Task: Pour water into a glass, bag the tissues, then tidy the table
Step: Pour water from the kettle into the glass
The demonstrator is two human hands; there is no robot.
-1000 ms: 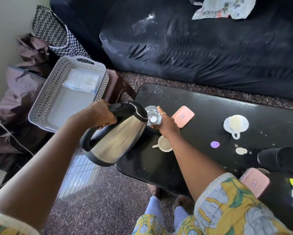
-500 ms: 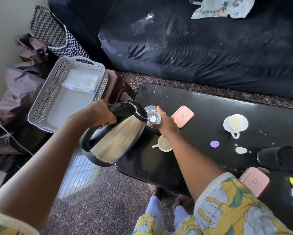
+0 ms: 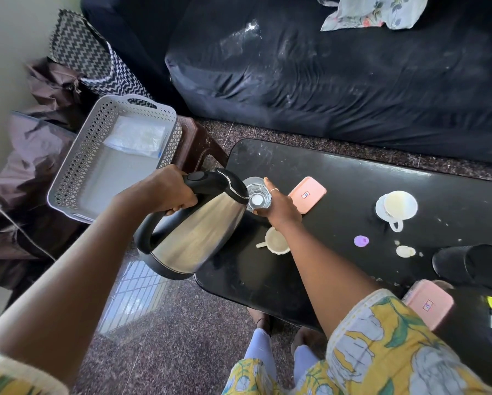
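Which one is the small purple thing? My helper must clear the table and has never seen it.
On the black coffee table in front of the dark sofa, find the white cup on its saucer toward the right. The small purple thing lies just nearer the person than that cup, left of a pale round blob. It is the table's only purple item.

Legible text: none. Small red-and-blue labels on far pink case [image 3: 307,195] and near pink case [image 3: 427,304], possibly logos, unreadable.
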